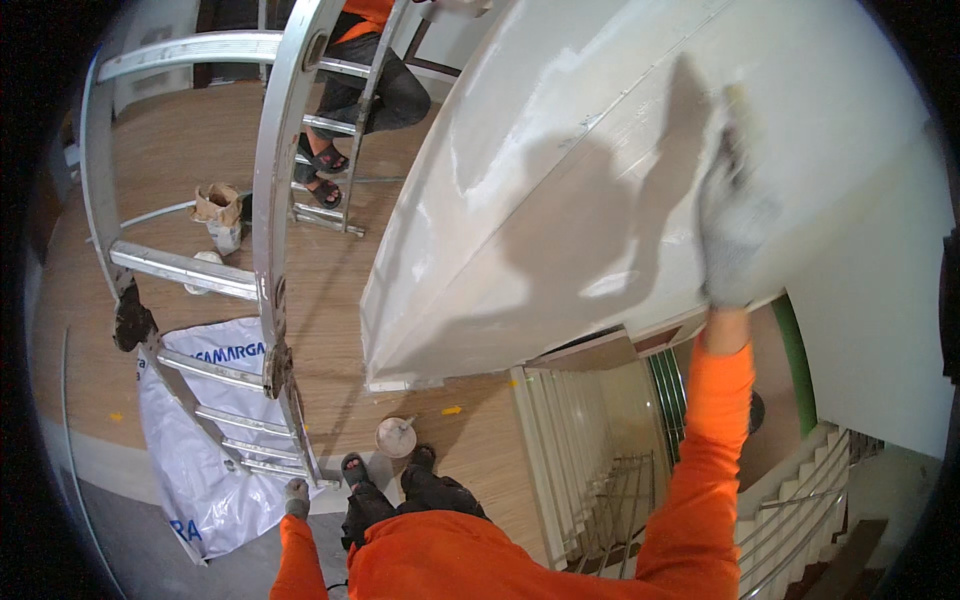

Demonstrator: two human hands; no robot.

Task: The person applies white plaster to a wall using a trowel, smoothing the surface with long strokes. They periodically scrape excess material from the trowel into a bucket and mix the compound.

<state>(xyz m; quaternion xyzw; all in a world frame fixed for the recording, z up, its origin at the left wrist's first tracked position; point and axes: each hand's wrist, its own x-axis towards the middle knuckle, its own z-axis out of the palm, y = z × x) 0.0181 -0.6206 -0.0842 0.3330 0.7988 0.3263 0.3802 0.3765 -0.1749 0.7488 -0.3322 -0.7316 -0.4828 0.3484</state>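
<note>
My right hand (735,235), in a pale work glove, reaches high against the white plastered panel (560,200). It is closed around the dark handle of what looks like a putty knife (737,110), whose pale blade is smeared by motion at the surface. My left hand (297,492), also gloved, is low at the left with its fingers curled, next to the lower end of the aluminium ladder (255,421). What it grips, if anything, is hidden. Below the panel, by my feet, a round bucket (396,437) holds a pale paste.
Another person (365,95) sits on a second ladder (360,160) at the far left. A white plastic sheet (215,480) lies under the near ladder. An open paper bag (217,205) stands behind it. Stairs with metal railings (800,535) drop away at the lower right.
</note>
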